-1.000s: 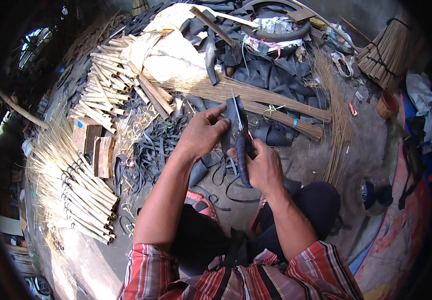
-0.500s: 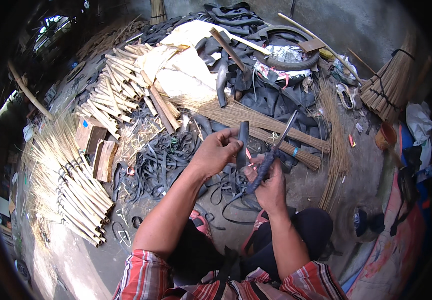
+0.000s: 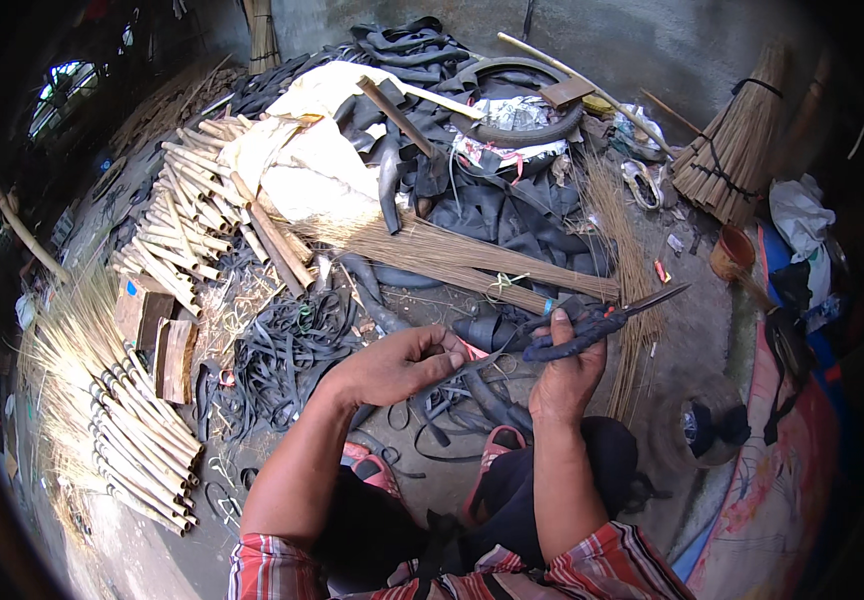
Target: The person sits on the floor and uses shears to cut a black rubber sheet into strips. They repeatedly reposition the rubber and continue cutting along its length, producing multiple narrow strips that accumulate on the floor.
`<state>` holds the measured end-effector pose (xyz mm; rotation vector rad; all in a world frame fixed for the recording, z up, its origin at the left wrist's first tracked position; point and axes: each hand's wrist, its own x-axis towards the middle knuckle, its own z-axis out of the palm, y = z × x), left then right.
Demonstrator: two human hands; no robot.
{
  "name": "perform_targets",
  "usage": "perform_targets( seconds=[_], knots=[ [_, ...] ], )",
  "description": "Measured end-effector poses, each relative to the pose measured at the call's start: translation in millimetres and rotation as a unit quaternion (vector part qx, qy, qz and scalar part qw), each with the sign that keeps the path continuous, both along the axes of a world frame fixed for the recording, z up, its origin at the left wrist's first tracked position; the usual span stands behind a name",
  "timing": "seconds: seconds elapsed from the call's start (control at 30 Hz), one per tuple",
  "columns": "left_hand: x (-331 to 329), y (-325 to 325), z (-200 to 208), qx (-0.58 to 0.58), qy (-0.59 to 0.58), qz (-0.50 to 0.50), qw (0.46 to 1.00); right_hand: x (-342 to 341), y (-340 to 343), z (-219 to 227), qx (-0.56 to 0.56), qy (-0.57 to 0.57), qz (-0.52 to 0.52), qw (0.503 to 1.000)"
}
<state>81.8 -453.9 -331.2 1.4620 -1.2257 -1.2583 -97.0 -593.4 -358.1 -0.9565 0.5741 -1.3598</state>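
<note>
My right hand (image 3: 564, 385) is wrapped round a pair of scissors (image 3: 592, 332) with dark, cloth-like wrapping on the handles. Their pointed blades reach out to the right. To the left, my left hand (image 3: 407, 365) is closed, thumb against fingers, on a narrow black rubber strip (image 3: 484, 361) that runs toward the right hand. Just beyond the hands is a wider black rubber piece (image 3: 487, 330); I cannot tell if it joins the strip. Below and left of them lies a tangle of cut rubber strips (image 3: 287, 345) on the floor.
Bamboo tubes (image 3: 177, 215) are heaped at the far left, above finished-looking brushes with bamboo handles (image 3: 142, 440). Bundled thin sticks (image 3: 472, 255) lie across the middle. Behind them are black rubber sheets (image 3: 512, 225) and a tyre (image 3: 527, 130). A bound stick broom (image 3: 737, 150) leans at right.
The scissors have swung from pointing up to pointing right. My left hand has lowered; the broad upright rubber piece it held now shows as a thin strip. The whole view has shifted.
</note>
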Motion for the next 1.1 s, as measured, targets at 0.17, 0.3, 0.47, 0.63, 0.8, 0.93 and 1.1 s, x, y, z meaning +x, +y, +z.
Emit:
perform_targets(
  seconds=[0.17,0.3,0.47,0.63,0.8,0.93,1.1],
  knots=[
    [-8.8,-4.7,16.1,-0.041,-0.135,0.076,0.987,-13.6,-1.4,11.7,0.008,0.021,-0.002,1.0],
    [-33.4,-30.5,-0.8,-0.259,-0.249,0.063,0.931,-10.3,21.0,10.6,-0.027,0.065,0.091,0.993],
    [-38.6,-47.5,-25.8,-0.093,-0.12,0.029,0.988,-9.1,9.5,10.7,0.012,0.064,0.086,0.994],
    [-19.6,-59.9,-37.1,-0.151,-0.141,0.047,0.977,-15.1,-22.9,19.0,0.045,0.007,-0.033,0.998],
    [7.7,-61.4,-32.7,-0.032,0.019,0.023,0.999,-20.0,-71.3,34.5,0.004,0.016,-0.108,0.994],
    [28.2,-61.3,-9.1,-0.022,0.014,-0.065,0.998,-20.6,-104.4,39.6,-0.025,0.027,-0.117,0.992],
    [29.3,-56.7,25.5,-0.016,0.156,0.12,0.98,-10.4,-109.3,28.8,0.005,0.091,-0.036,0.995]
  ],
)
